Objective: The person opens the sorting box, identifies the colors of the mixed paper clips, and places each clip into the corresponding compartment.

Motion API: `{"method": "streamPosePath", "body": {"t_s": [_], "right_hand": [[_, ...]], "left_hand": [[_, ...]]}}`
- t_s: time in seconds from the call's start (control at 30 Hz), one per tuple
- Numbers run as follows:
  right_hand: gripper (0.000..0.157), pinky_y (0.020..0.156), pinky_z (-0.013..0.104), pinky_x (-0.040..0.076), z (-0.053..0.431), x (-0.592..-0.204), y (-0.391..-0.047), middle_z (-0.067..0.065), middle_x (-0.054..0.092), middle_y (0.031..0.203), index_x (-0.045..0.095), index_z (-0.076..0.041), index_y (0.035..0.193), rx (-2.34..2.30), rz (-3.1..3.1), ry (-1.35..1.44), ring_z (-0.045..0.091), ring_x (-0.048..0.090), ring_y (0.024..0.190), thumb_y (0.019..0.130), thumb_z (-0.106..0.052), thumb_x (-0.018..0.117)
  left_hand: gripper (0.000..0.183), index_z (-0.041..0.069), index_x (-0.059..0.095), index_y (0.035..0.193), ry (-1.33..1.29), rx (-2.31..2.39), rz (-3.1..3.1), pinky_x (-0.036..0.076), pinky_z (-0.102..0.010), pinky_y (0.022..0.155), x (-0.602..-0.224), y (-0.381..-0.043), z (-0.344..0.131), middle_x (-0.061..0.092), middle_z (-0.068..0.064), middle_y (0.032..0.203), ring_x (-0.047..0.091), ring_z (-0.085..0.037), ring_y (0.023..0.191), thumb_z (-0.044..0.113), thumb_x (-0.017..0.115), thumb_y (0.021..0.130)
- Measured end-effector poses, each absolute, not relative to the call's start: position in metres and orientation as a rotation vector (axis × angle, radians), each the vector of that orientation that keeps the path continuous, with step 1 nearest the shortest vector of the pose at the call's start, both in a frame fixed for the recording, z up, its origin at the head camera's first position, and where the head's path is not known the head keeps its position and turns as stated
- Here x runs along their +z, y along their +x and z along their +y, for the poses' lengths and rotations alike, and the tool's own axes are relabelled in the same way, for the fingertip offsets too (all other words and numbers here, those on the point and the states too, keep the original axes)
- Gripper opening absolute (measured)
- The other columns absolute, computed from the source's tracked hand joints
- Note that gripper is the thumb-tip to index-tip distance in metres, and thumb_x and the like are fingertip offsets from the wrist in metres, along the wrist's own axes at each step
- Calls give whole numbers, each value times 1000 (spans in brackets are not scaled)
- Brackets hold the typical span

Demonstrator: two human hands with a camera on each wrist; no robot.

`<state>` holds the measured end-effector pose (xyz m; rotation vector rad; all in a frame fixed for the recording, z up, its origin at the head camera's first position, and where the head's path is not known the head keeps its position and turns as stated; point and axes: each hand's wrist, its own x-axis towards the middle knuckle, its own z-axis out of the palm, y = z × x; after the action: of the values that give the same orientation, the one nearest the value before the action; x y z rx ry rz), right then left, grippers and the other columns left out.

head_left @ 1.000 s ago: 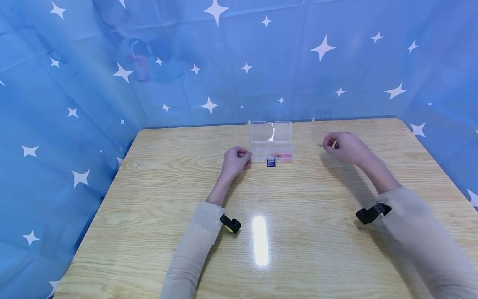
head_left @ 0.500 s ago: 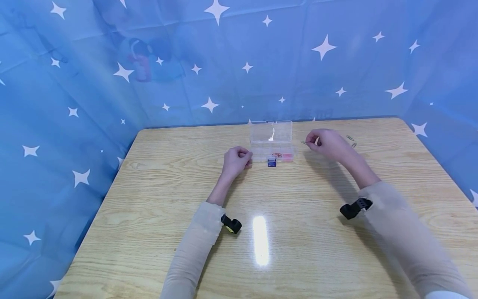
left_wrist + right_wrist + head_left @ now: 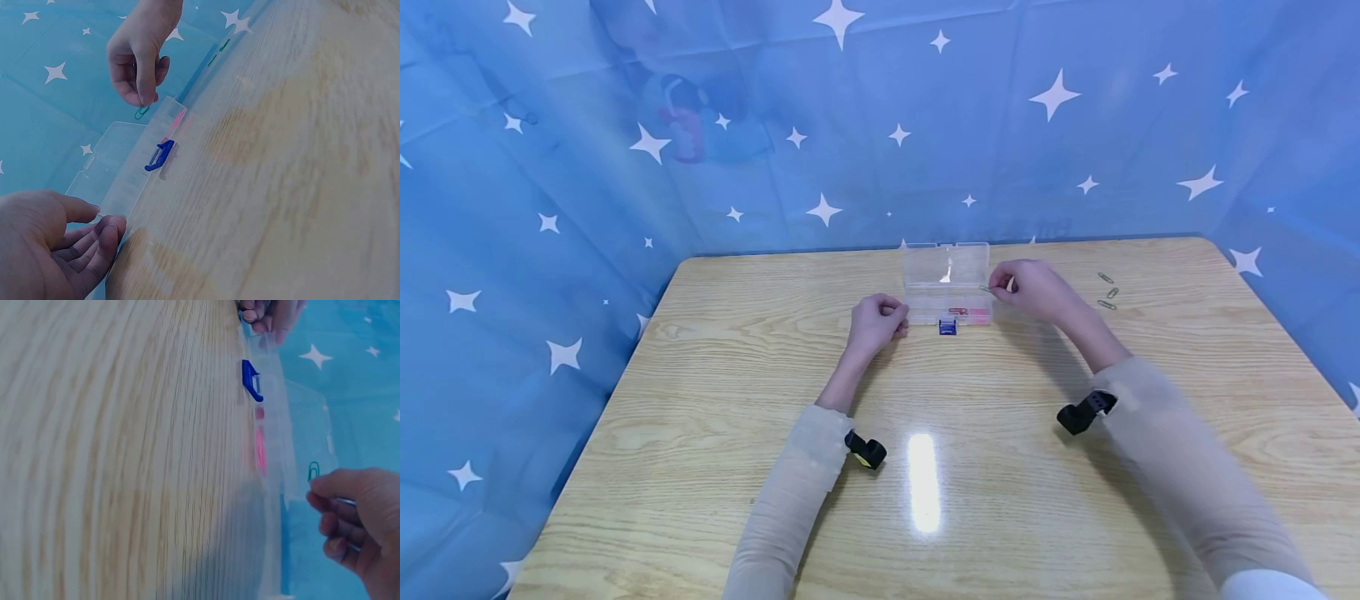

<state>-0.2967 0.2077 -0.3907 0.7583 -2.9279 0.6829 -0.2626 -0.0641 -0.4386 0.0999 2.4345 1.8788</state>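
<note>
While aloft, paperclip (image 3: 314, 469) in right hand (image 3: 1028, 288).

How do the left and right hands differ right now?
The right hand pinches a green clip; the left hand holds the box at its edge. The right hand is raised by the box's right end; the left hand is low at its left end. Both hands have curled fingers.
</note>
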Motion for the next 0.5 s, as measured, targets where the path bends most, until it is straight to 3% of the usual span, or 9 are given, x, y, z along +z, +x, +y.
{"method": "streamPosePath", "body": {"t_s": [0.5], "right_hand": [[6, 67, 34, 49, 196, -395, -299, 3, 63, 81, 65, -7, 89, 741, -2939, 748, 17, 59, 75, 85, -9, 61]], "left_hand": [[16, 0, 60, 95, 94, 1874, 2436, 56, -28, 58, -439, -263, -64, 63, -14, 76, 65, -25, 65, 15, 59, 90]]}}
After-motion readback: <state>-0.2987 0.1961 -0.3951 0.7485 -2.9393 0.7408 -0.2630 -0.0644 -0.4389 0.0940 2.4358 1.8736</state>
